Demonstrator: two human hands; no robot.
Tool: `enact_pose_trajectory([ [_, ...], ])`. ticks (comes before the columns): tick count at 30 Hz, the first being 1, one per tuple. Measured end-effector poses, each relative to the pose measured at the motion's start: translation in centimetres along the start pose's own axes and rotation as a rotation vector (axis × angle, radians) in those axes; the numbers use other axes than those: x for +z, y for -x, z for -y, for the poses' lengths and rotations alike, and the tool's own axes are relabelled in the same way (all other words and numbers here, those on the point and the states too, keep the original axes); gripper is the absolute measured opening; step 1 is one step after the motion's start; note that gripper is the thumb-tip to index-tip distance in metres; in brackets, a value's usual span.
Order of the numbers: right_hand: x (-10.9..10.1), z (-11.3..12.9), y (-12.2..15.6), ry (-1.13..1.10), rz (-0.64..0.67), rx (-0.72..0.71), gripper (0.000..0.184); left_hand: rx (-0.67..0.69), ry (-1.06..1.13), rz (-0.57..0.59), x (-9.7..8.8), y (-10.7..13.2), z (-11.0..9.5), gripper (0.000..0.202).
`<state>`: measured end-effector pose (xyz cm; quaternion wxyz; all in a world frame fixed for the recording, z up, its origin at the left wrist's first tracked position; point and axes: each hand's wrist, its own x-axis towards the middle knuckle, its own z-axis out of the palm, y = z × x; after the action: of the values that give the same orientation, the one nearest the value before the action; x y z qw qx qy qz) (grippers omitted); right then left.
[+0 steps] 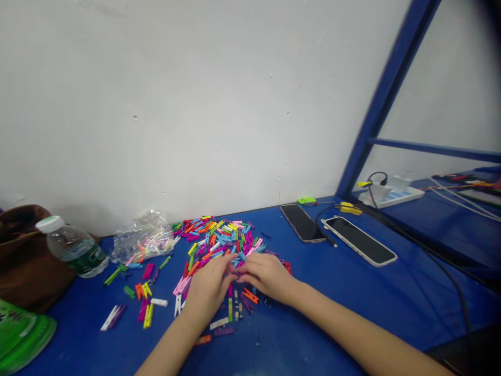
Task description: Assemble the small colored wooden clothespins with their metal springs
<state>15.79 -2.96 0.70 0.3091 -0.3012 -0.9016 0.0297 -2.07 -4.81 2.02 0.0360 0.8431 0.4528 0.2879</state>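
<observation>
Both my hands meet low over the front of a pile of small coloured clothespins [219, 235]. My left hand [209, 279] is closed, its thumb and fingers pinched towards the right. From the other side my right hand [266, 274] is closed too, with its fingertips against those of the left. A small purplish clothespin seems to be between the fingertips; the fingers hide most of it. Just below the hands lie loose clothespin halves, among them a white piece [219, 324], a purple piece [224, 331] and an orange clothespin [249, 296].
Left of the pile are a clear plastic bag [144, 235] with small pieces, scattered clothespins [146, 290], a water bottle [80, 250], a brown bag [31, 261] and a green container [23, 334]. To the right lie two phones [303, 223], a cable [442, 266] and a power strip [395, 197].
</observation>
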Motion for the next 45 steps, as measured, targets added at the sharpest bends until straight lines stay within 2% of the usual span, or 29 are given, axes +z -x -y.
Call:
enact_pose_trajectory([
  [14, -0.1, 0.3, 0.1, -0.036, -0.045, 0.020, 0.015, -0.247, 0.408, 0.003, -0.3, -0.5, -0.7, 0.034],
  [23, -0.3, 0.9, 0.0, -0.155, -0.097, 0.159, 0.018, -0.356, 0.665, -0.012, -0.3, -0.7, -1.1, 0.036],
  [32, 0.0, 1.2, -0.2, -0.274, -0.103, 0.294, 0.024, -0.399, 0.754, -0.028, -0.2, -0.8, -1.4, 0.041],
  [45, -0.2, 1.6, -0.3, -0.332, -0.076, 0.343, 0.026, -0.320, 0.632, -0.019, -0.2, -0.5, -1.0, 0.034],
])
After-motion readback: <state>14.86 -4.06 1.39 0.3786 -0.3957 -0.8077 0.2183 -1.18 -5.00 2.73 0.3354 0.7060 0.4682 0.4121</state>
